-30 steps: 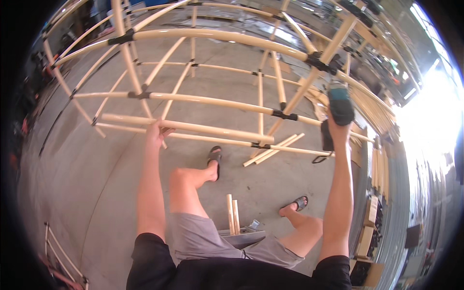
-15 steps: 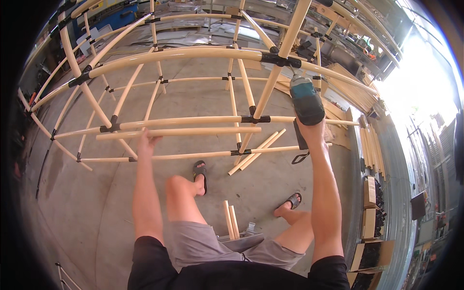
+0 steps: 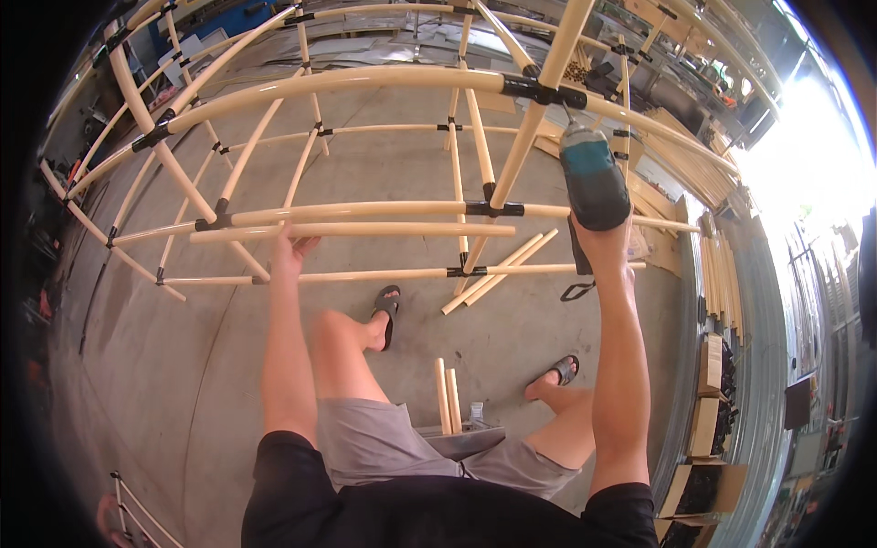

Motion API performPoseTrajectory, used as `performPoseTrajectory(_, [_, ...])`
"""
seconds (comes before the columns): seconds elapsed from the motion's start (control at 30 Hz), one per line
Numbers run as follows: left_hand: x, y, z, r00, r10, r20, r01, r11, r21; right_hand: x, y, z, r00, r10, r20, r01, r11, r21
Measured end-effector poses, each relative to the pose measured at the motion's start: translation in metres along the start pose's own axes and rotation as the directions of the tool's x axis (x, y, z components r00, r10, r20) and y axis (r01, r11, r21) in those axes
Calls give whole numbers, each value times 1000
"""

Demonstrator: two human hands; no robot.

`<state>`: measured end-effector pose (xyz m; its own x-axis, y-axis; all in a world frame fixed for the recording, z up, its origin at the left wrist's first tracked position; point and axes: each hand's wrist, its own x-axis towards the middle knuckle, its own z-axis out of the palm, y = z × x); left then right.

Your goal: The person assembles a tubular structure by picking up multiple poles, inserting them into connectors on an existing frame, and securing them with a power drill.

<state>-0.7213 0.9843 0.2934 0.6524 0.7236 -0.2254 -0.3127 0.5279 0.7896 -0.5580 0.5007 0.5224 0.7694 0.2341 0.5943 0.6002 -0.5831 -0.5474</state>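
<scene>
In front of me stands a tall frame of cream-coloured pipes (image 3: 365,80) joined by black connectors. My right hand (image 3: 603,239), arm raised, grips a teal and black cordless drill (image 3: 596,178). Its tip points up to a black connector (image 3: 546,91) on a thick upright pipe; I cannot tell whether it touches a screw. My left hand (image 3: 294,245) is closed round a loose cream pipe (image 3: 402,230), held level just in front of a lower crossbar (image 3: 365,216) of the frame. Part of the drill's handle is hidden by my hand.
Two loose pipes (image 3: 501,272) lie on the concrete floor beneath the frame. Short pipes (image 3: 448,395) stick up by a grey seat (image 3: 461,443) between my legs. To the right are long metal profiles (image 3: 754,393), open cardboard boxes (image 3: 722,484) and stacked pipes (image 3: 722,283).
The view has shifted slightly, so the frame, hands and floor sit a little higher and to the right. The drill is still at the same connector, and my left hand still holds the pipe.
</scene>
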Motion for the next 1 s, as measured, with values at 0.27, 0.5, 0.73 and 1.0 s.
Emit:
performPoseTrajectory(0.27, [-118, 26, 10, 990, 103, -98, -51, 901, 432, 8, 2, 10, 994, -96, -48, 99, 993, 66])
performPoseTrajectory(0.5, [-150, -42, 12, 996, -56, 73, -40, 452, 891, 9, 8, 5, 996, -75, -57, 78, 995, 64])
performPoseTrajectory(0.73, [-190, -114, 34, 944, -297, 143, 97, 664, 741, 4, -1, 6, 991, -75, -108, 72, 997, -26])
performPoseTrajectory(1.0, [-206, -74, 84, 936, -211, 280, -61, 688, 723, 6, 3, 11, 987, -136, -80, 143, 987, 80])
